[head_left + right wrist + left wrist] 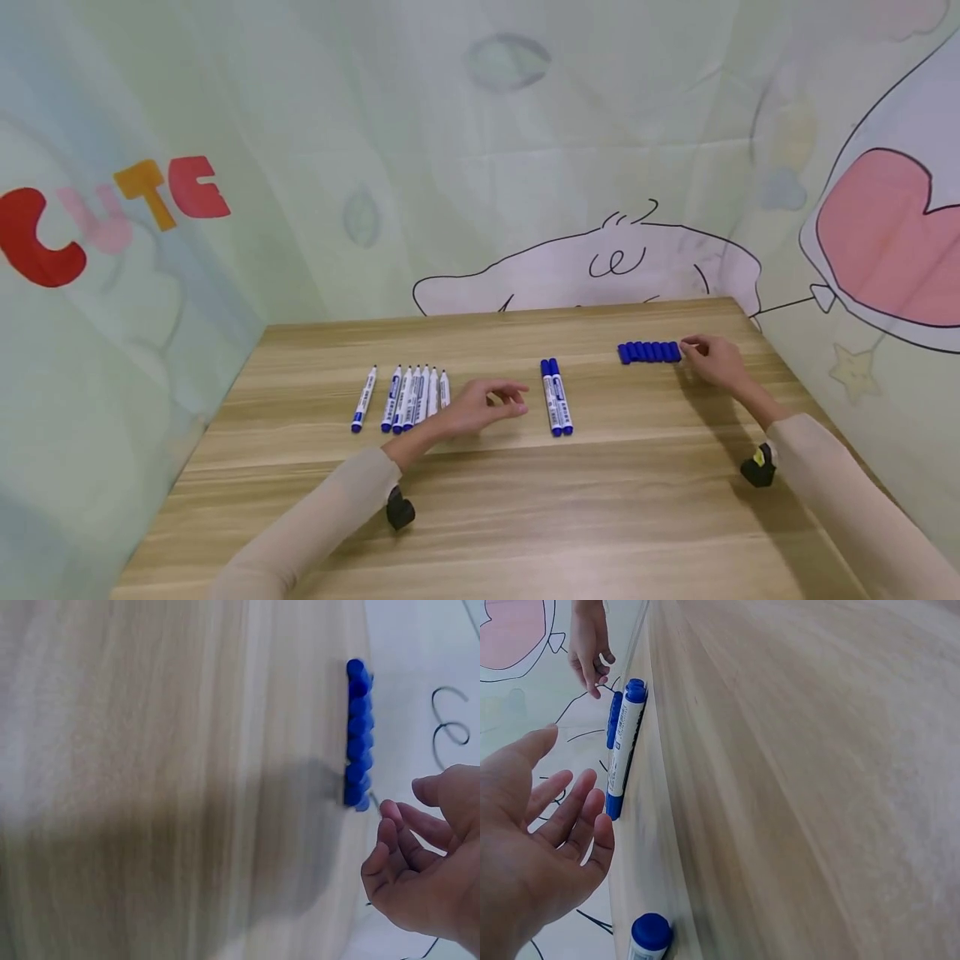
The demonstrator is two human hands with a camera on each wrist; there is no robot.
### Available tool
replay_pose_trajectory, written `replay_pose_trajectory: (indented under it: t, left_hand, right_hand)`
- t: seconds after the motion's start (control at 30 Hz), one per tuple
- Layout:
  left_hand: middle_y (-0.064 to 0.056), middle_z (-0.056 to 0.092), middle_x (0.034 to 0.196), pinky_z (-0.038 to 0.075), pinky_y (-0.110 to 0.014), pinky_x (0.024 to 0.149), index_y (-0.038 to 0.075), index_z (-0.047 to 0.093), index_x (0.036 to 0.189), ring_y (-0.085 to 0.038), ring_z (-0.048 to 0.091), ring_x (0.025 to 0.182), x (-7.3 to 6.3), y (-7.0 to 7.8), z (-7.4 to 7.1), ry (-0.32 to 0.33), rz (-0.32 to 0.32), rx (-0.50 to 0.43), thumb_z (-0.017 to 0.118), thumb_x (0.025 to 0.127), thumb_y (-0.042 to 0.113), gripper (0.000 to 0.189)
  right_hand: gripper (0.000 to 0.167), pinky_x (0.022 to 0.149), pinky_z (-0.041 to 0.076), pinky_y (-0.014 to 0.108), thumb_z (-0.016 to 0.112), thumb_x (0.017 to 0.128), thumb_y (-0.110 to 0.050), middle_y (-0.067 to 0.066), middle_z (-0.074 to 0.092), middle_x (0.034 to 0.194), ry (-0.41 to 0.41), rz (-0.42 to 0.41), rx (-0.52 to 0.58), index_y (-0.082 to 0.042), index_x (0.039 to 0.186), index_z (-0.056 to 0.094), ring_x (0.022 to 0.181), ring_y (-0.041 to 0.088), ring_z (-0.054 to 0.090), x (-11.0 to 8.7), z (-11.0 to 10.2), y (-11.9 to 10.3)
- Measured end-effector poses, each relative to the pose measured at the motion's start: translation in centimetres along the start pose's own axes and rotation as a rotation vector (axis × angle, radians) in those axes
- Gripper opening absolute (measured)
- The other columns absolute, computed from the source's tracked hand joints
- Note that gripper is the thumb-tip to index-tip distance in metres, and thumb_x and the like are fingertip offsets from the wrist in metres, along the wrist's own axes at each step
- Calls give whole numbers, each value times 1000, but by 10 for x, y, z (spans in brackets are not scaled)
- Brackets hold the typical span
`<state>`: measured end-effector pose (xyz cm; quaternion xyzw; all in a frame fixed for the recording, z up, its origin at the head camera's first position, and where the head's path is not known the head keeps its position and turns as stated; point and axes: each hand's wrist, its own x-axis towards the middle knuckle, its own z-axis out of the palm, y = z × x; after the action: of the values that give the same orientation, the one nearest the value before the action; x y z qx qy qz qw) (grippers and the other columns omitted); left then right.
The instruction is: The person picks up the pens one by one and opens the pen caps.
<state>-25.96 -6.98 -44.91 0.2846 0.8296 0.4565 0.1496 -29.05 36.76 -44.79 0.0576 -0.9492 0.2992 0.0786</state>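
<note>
My left hand (pixel 477 407) hovers over the middle of the table, its fingers loosely curved and holding nothing. Just right of it, two whiteboard markers (pixel 557 398) with blue caps lie side by side. To its left is a row of several uncapped markers (pixel 408 400), partly hidden by the hand; one more uncapped marker (pixel 364 400) lies apart at the far left. My right hand (pixel 716 360) is at the right end of a tight row of blue marker caps (pixel 649 352). In the right wrist view its thumb and fingers (pixel 394 859) are apart, with nothing between them.
The wooden table (pixel 480 517) ends at the back against a printed cloth (pixel 480 158) with cartoon drawings. Cloth also rises along the left and right sides. Black wrist cameras (pixel 759 467) hang below both sleeves.
</note>
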Motion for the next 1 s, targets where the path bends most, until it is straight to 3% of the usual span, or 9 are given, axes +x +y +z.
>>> replay_pose_trajectory:
  t: [0.23,0.43,0.73,0.87,1.0]
  left_hand:
    - [-8,72,112,53,-30,90,5,64,134,-17,64,103,2,1,1,18,-23,-5,70,98,24,41]
    - [-7,72,113,53,-26,90,6,62,137,-14,63,103,8,0,6,36,-32,0,69,98,25,44]
    - [-15,70,120,54,-27,87,1,56,142,-25,65,108,12,0,11,98,-30,4,70,97,19,50]
    - [-18,67,125,56,-29,89,-1,53,143,-29,65,110,22,4,18,156,-43,-7,74,94,16,56]
    - [-19,66,126,56,-31,92,-2,51,145,-30,65,110,32,8,29,171,-43,-11,78,91,17,63]
  right_hand:
    - [32,64,48,24,57,104,-14,26,72,100,-82,-104,43,13,121,65,80,16,61,-6,-9,-25]
    - [36,71,50,20,57,105,-17,25,72,112,-162,-135,108,10,128,63,93,20,64,-11,-5,-41]
    - [35,73,54,21,57,105,-17,25,72,116,-214,-244,187,7,129,64,96,30,68,-14,10,-66]
    - [31,74,55,20,59,104,-13,24,73,114,-225,-292,199,7,126,66,96,34,70,-15,17,-71]
    - [27,74,56,20,60,103,-10,24,73,113,-201,-316,201,6,124,67,96,35,72,-20,21,-71]
